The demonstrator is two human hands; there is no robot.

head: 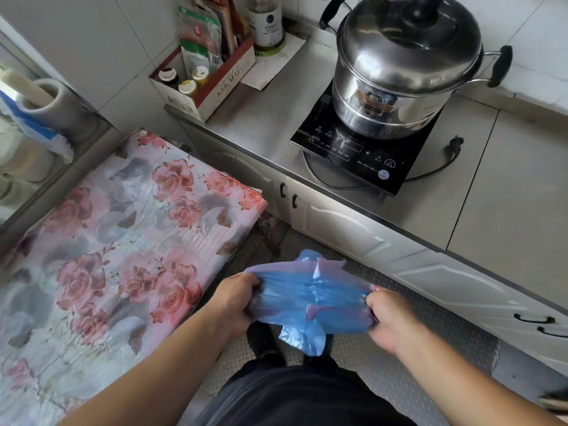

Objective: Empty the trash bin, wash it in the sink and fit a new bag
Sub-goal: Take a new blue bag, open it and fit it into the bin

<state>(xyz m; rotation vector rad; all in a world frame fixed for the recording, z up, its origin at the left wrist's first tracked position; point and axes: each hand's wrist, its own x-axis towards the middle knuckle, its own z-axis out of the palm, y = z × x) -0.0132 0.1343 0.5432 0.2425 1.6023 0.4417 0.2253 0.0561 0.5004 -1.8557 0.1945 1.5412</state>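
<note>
While both fists clench on it, the single blue bag (310,298) hangs stretched between them, low in front of the person's body and above the metal floor (408,382). The left hand (235,298) grips one bunched end and the right hand (388,318) grips the other, fingers curled into the film. It looks like thin plastic: nearly weightless, limp, a little slippery, and likely to cling to itself or tear if pulled hard. The sensible hold is at the mouth's edge, one layer pinched in each hand so the opening can be parted; which end is the mouth I cannot tell. No bin is in view, so fitting is probably still ahead.

To the left sits one table (101,241) under a rose-patterned cover. Further off, on the steel counter (264,118), stands one induction hob (362,149) carrying one lidded steel pot (405,63). Beyond that, one cardboard box (212,87) holds packets and three small capped bottles, with one taller bottle (266,23) behind it.
</note>
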